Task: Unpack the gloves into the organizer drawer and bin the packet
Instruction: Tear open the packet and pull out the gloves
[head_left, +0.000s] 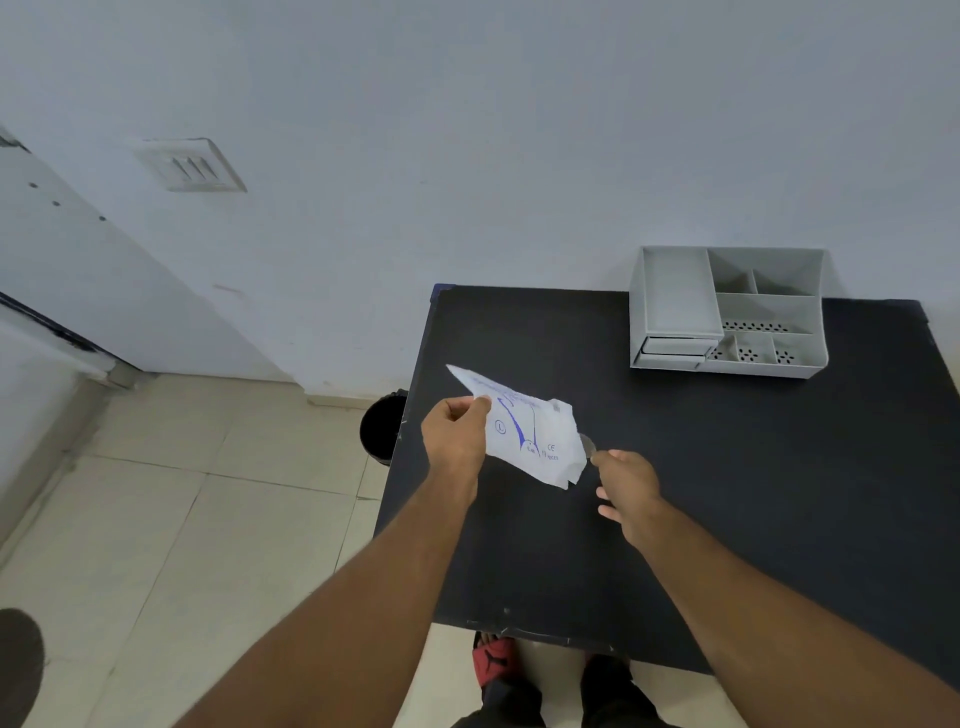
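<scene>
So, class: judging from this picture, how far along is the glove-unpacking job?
Nothing looks finished: no gloves are visible in the grey plastic desk organizer, whose small drawer appears closed. In hand: the left hand holds the white printed paper packet above the black table, while the right hand pinches something pale at its edge. Left: gloves into the drawer, packet into the black round bin.

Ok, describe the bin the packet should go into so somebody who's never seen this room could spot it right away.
Start at the black table standing against the pale wall. Look down its left edge to the tiled floor, where a small round black bin sits half hidden by the tabletop. It is the only dark, open-topped container on the floor; the grey organizer sits up on the table.
</scene>
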